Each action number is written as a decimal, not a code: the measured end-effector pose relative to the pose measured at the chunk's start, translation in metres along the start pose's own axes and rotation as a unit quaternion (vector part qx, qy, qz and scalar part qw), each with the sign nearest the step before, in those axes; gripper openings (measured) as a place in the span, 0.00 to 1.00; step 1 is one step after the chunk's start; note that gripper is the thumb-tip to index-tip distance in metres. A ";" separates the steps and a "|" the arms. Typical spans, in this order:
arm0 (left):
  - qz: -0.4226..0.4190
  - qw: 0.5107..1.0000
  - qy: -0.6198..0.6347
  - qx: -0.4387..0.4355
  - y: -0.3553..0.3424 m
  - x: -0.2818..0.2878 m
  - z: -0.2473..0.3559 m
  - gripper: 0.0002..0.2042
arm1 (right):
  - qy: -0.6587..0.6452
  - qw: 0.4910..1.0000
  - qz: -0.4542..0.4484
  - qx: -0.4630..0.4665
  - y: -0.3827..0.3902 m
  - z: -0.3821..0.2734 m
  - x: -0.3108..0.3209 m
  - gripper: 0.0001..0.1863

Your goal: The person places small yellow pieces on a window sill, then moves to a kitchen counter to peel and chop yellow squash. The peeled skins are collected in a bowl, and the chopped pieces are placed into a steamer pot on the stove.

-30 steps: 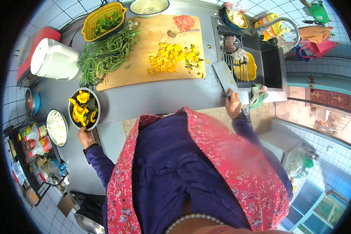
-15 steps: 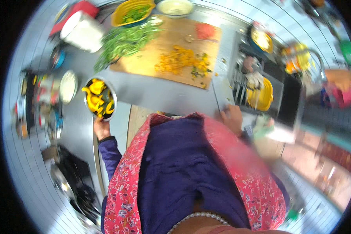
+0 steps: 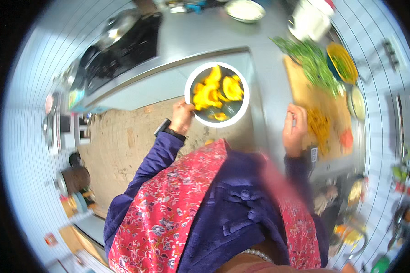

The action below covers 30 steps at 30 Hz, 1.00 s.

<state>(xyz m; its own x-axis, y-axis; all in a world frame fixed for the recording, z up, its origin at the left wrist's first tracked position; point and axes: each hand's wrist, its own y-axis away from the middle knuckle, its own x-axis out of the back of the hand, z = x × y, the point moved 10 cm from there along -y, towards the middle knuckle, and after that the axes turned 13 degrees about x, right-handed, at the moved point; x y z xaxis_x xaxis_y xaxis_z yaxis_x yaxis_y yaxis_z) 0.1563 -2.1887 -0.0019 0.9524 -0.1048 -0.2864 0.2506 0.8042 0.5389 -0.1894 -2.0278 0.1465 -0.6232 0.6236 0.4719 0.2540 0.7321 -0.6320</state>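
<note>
A white-rimmed bowl of yellow squash pieces and dark green skins is held out over the floor by my left hand, whose fingers grip its rim. To its right, my right hand is empty, loosely bent with thumb and fingers apart, beside the wooden cutting board. Chopped orange-yellow pieces, a small red heap and long green vegetables lie on that board, somewhat blurred.
A black hob with pans is along the upper-left counter. A white dish, a white appliance and a yellow basket line the upper right. A pot stands at far left; the sink area is blurred lower right.
My body and view have turned left, bringing hob and floor into view. The bowl has moved out in front of me. My right hand has let go of the cleaver.
</note>
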 end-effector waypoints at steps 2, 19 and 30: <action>0.039 0.996 -0.073 0.016 0.010 0.028 -0.008 0.13 | -0.065 0.994 -0.040 0.084 -0.032 -0.052 -0.067 0.11; 0.264 0.940 0.214 -0.034 0.163 0.517 0.049 0.15 | -0.193 0.804 -0.413 0.381 0.019 -0.496 -0.595 0.18; 0.441 0.796 0.393 -0.130 0.228 0.755 0.058 0.16 | -0.381 0.787 -0.370 0.314 -0.018 -0.580 -0.837 0.07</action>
<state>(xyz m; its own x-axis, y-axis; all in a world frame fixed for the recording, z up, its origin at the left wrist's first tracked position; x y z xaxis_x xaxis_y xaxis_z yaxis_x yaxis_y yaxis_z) 0.9428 -2.1182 -0.0491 0.3083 0.8844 -0.3504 -0.5976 0.4667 0.6520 0.7568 -2.4041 0.1192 -0.7520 -0.4302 0.4994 -0.6537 0.3890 -0.6491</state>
